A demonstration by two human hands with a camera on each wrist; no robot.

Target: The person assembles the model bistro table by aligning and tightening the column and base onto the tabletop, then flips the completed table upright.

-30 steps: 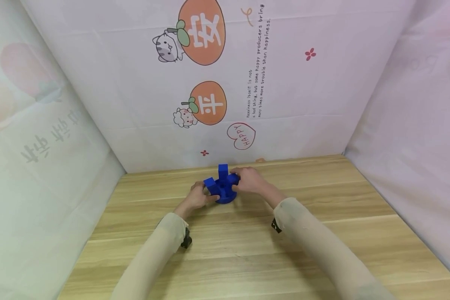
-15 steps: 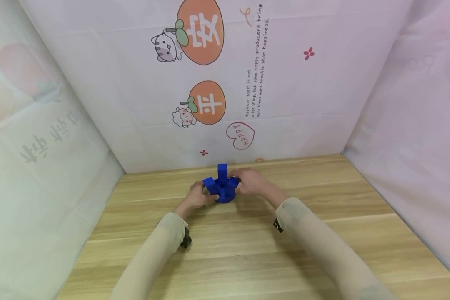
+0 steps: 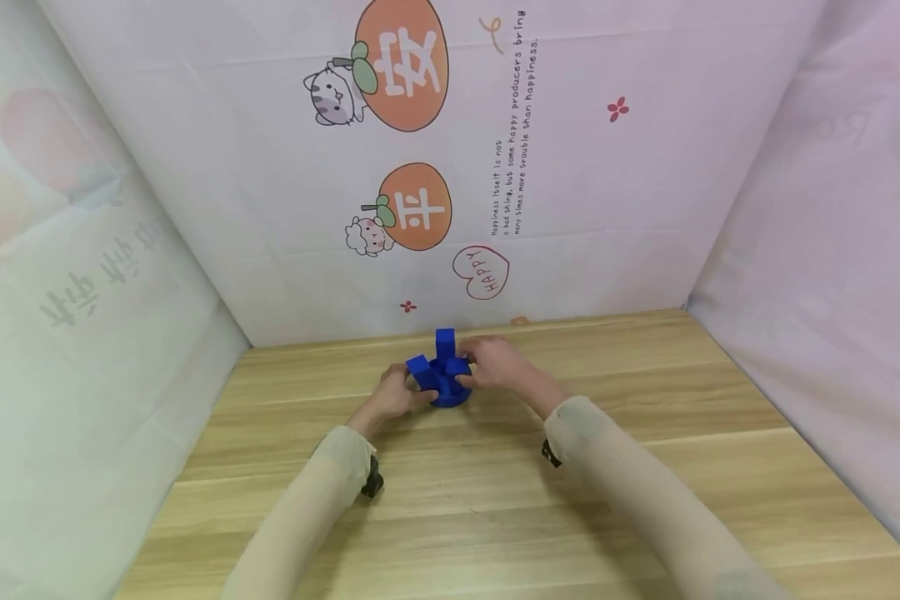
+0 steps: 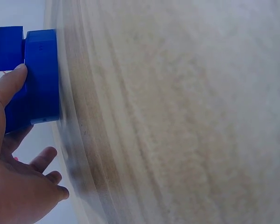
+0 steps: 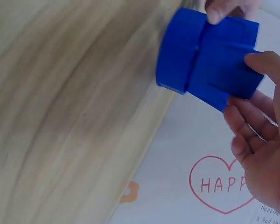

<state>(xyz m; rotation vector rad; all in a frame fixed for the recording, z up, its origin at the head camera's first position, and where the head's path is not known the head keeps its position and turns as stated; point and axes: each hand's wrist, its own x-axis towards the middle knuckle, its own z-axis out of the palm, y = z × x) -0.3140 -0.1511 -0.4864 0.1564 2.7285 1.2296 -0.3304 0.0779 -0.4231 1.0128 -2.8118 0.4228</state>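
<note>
On the table stands a round blue base [image 3: 451, 401] with blue blocks rising from it. My left hand [image 3: 393, 394] holds the left block [image 3: 419, 367], its thumb [image 4: 11, 84] lying against the block beside the base. With thumb and fingers my right hand [image 5: 266, 149] pinches the right block [image 5: 233, 74], which leans in over the base's middle in the head view. The back block [image 3: 446, 342] stands upright, untouched by either hand. How the blocks sit in the base is too small to tell.
The wooden table [image 3: 457, 517] ends at a white printed cloth wall [image 3: 570, 208] close behind the blue base. Cloth walls also rise on the left [image 3: 120, 333] and right [image 3: 810, 292]. Dark wrist cameras [image 3: 372, 479] sit under both sleeves.
My right hand drew back slightly, then moved in leftward again, and the right block has shifted toward the base's middle. The left hand, base and other blocks stay almost still.
</note>
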